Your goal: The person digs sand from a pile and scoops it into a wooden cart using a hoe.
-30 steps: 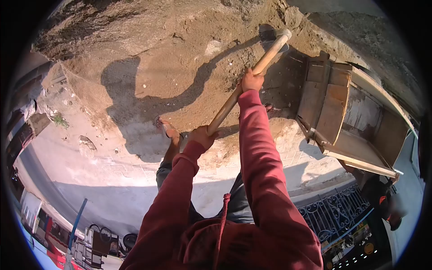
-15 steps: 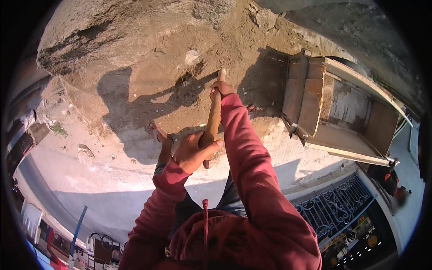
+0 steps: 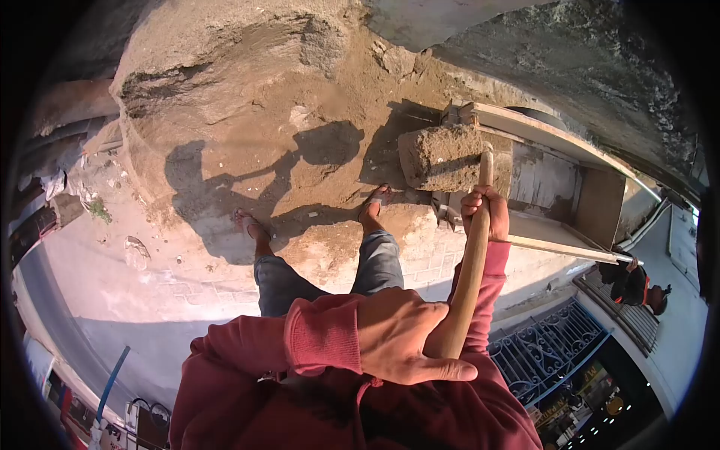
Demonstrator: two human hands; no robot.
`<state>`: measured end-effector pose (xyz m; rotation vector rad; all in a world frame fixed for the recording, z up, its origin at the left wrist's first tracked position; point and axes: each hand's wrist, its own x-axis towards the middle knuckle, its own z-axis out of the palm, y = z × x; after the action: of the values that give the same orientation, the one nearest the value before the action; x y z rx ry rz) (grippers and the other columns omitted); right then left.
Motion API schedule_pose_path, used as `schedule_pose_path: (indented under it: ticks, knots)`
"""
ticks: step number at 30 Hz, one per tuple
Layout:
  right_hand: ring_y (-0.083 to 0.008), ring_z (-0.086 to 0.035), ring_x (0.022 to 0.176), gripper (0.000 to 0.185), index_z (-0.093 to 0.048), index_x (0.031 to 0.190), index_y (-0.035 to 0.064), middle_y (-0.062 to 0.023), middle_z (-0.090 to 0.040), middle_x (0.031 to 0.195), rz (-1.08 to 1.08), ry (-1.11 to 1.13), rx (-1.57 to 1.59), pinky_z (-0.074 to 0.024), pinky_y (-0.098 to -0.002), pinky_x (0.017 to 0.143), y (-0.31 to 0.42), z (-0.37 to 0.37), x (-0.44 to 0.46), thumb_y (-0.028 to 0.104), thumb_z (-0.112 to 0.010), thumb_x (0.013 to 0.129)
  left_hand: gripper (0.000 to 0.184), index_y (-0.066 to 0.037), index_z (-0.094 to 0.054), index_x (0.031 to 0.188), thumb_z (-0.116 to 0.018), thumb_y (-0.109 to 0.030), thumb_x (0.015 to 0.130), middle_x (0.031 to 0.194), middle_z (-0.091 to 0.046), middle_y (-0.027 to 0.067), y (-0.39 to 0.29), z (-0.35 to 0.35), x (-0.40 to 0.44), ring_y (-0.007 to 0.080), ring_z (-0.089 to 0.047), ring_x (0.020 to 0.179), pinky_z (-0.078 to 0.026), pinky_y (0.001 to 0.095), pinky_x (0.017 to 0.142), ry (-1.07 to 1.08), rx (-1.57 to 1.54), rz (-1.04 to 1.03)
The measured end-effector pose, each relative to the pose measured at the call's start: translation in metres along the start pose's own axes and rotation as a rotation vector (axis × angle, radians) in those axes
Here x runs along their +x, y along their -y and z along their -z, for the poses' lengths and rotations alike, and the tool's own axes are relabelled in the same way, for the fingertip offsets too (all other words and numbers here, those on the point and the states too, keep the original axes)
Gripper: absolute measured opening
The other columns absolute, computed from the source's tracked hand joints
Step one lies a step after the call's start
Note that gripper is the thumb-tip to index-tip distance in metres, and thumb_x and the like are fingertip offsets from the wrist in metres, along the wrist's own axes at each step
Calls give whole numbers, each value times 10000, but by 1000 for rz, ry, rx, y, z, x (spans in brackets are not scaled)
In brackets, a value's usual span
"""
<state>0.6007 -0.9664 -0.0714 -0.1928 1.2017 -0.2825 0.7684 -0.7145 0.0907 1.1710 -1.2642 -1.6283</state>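
Note:
A shovel with a pale wooden handle [image 3: 474, 270] slants up and to the right in front of my chest. My right hand [image 3: 487, 212] is wrapped round the handle near its far end. At the near end, my left hand [image 3: 405, 335] grips the butt, thumb toward me. A heap of damp sand [image 3: 444, 157] rides on the shovel and hides most of its blade. That load is at the left end of a wooden box cart [image 3: 547, 238], overlapping its edge in this view.
A large sand pile [image 3: 247, 75] rises ahead, with a shadow across it. My sandalled feet [image 3: 373, 202] stand on sandy paving. Another person [image 3: 637, 289] is at the cart's far right end, by its handles. A blue metal railing [image 3: 551, 352] lies to the lower right.
The shovel has swung up and right, bringing its sand load to the cart. My right hand moved right; my left hand drew closer to my chest.

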Motion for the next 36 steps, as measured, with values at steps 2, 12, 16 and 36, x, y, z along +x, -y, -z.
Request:
schedule_pose_path:
  ticks: [2,12,16,36]
  knots:
    - [-118,-496,515,82,-475,819,69,-29,-468,619,273,-139,-102,-443,-267,443,6,7,-33,82,-541,865,608,43,-562,892,-657,-551,801,637,-585,192,16,-11,-11,344,-596,571,-472,398,561,-21,50,-43]
    - [-199,-526,463,125,-471,796,24,-90,-506,600,1062,-577,-320,-462,-323,421,0,32,-22,56,-589,774,509,-70,-518,1273,-634,-176,788,1147,-605,37,237,-65,58,221,-513,1145,-353,414,940,-156,696,85]
    - [-197,-508,442,165,-488,767,38,-84,-501,575,1323,-570,-337,-452,-326,396,23,-16,-65,115,-624,820,497,7,-516,1200,-620,-84,722,1150,-592,123,236,-77,117,260,-547,1116,-392,396,955,-427,578,9]
    - [-300,-616,539,310,-501,958,-57,-154,-582,688,454,-496,-1072,-519,-441,485,-513,-2,489,179,-641,814,639,-2,-645,969,-685,-599,747,840,-689,193,581,37,-159,364,-672,850,-515,441,751,-541,2,1097]
